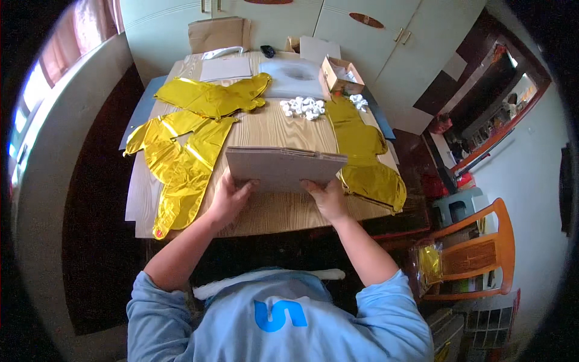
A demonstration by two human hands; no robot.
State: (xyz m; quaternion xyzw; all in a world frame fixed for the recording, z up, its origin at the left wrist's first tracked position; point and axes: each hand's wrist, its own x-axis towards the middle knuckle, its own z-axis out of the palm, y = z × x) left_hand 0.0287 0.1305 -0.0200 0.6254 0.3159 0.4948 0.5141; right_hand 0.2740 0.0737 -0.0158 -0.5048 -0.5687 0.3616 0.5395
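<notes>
Cardboard layers (pixel 268 170) stand tilted over the near side of the desk (pixel 289 214), between gold foil pieces (pixel 181 160), my left grip (pixel 231 199) and right grip (pixel 327 199) clasping them low at either side, presumably to keep their edges together.

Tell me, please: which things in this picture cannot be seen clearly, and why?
- Head view: most fingers of the left hand and right hand, hidden behind the cardboard.
- Head view: contents of the open box, too small to identify.
- Head view: tabletop beneath the gold foil pieces, covered.
</notes>
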